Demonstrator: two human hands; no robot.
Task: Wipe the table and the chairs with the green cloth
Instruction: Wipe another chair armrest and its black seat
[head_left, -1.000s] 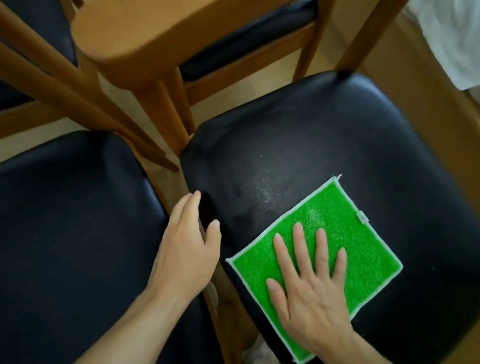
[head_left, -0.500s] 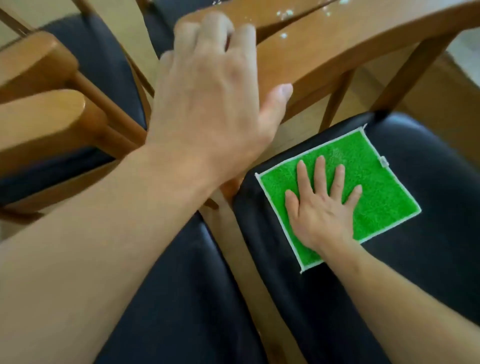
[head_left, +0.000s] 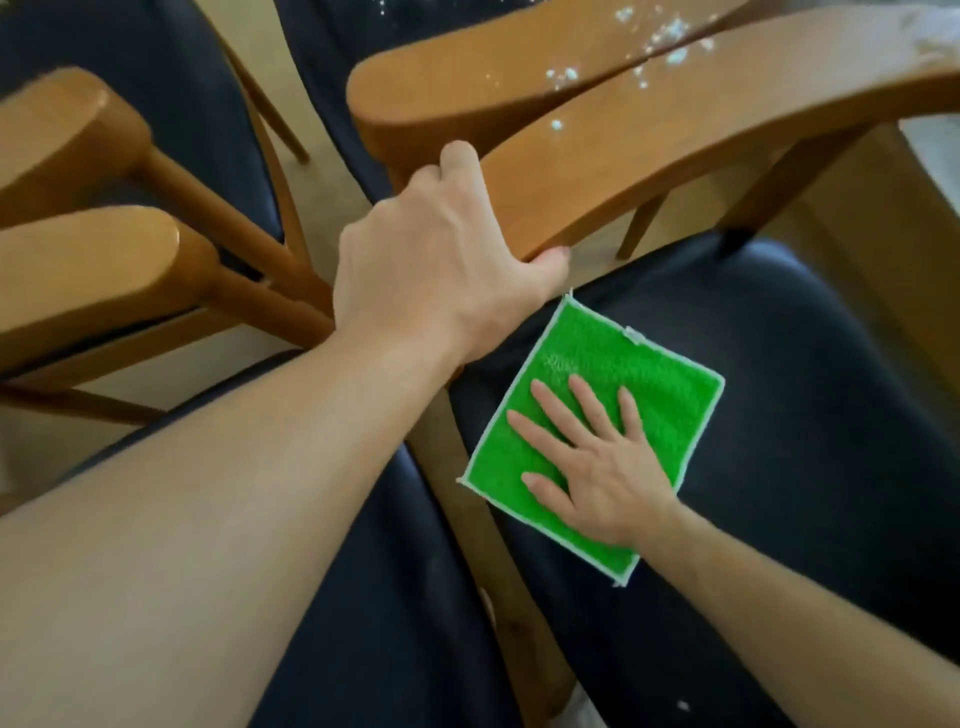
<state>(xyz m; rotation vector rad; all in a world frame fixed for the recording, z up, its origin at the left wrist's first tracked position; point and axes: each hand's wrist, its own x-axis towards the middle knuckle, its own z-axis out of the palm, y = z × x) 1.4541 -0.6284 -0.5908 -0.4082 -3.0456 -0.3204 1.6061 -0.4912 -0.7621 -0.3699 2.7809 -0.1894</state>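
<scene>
A square green cloth (head_left: 639, 374) with a white hem lies flat on the black padded seat (head_left: 779, 441) of the right-hand chair. My right hand (head_left: 597, 467) presses down on the cloth with straight, spread fingers. My left hand (head_left: 441, 265) grips the end of that chair's curved wooden backrest (head_left: 701, 124), thumb under its lower edge and fingers curled over the top. White specks dot the backrest and the one behind it.
A second black seat (head_left: 337, 597) lies under my left forearm, with a narrow gap between the two chairs. More wooden chair backs (head_left: 78, 260) stand at the left and another backrest (head_left: 467, 78) behind. Beige floor shows between them.
My left hand rose from the seat edge and took hold of the backrest end. My right hand slid the cloth toward the back of the seat, then a little back toward me.
</scene>
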